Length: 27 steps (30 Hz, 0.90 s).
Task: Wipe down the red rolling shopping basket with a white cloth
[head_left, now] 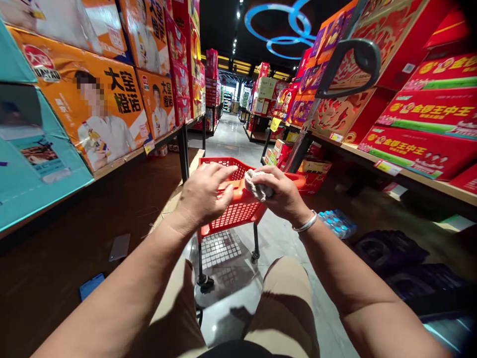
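A red plastic shopping cart (233, 216) with a perforated basket stands upright on black wheels in front of me. My right hand (283, 193), wearing a bracelet, has its fingers wrapped round a crumpled whitish cloth (257, 188) at the cart's near rim. Over the left part of that same rim is my left hand (206, 191), thumb and fingers apart, with nothing visible in it. Whether its palm touches the rim is hidden.
Shelves of orange boxes (93, 99) and a teal box (40, 144) line the left. Red boxes (421, 144) fill the right shelf, with a grey loop handle (372, 62) before them. Shrink-wrapped bottles (337, 223) sit low on the right. A tiled aisle (229, 130) runs ahead.
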Available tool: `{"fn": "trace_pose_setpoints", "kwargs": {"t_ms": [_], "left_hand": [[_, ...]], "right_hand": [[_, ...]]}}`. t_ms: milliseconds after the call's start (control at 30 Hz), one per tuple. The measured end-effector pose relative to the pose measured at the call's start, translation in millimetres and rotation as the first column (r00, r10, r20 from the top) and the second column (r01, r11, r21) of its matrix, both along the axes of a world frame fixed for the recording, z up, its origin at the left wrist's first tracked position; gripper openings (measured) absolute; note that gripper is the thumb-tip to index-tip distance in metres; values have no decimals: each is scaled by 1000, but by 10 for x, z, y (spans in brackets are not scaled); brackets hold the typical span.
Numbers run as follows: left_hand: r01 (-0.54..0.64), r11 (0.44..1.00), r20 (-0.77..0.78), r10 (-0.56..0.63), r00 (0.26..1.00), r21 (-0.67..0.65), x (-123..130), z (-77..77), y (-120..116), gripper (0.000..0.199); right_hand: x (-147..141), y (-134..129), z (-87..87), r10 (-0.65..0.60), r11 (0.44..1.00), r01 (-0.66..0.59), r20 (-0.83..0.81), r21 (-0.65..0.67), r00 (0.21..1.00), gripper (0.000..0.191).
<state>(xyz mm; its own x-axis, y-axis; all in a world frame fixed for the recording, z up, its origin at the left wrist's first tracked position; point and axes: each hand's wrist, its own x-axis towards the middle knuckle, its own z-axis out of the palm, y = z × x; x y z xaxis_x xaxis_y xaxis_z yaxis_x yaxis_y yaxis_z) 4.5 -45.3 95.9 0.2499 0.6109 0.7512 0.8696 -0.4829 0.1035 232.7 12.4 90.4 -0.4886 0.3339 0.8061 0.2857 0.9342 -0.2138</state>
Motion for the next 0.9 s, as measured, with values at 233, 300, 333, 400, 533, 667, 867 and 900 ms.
{"fn": "trace_pose_setpoints", "kwargs": {"t_ms": [233, 300, 333, 400, 533, 667, 867, 900], "left_hand": [[-214, 968, -308, 165, 937, -129, 258, -146, -56, 55], [-232, 963, -313, 179, 933, -140, 187, -152, -26, 57], [-238, 960, -309, 185, 933, -145, 155, -146, -13, 58], [-247, 958, -303, 193, 933, -148, 114, -129, 11, 60], [-273, 950, -308, 217, 926, -151, 105, -108, 64, 60], [-282, 947, -295, 228, 928, -157, 52, -108, 128, 59], [-250, 959, -279, 207, 938, -130, -227, -114, 220, 57], [-237, 963, -277, 196, 941, -125, -283, -118, 239, 58]], "right_hand": [[302, 304, 101, -206, 978, 207, 77, -13, 976, 16], [563, 504, 63, -348, 938, 348, 22, -2, 937, 16], [687, 598, 40, -402, 916, 402, -19, -4, 915, 18], [866, 736, -6, -460, 888, 460, -86, -16, 884, 20], [782, 688, -100, -448, 888, 461, -213, 11, 868, 17], [337, 366, -251, -281, 936, 326, -272, 136, 920, 20], [202, 206, -407, -171, 884, 171, -39, 435, 984, 28], [268, 218, -411, -185, 879, 161, 10, 448, 983, 27]]}}
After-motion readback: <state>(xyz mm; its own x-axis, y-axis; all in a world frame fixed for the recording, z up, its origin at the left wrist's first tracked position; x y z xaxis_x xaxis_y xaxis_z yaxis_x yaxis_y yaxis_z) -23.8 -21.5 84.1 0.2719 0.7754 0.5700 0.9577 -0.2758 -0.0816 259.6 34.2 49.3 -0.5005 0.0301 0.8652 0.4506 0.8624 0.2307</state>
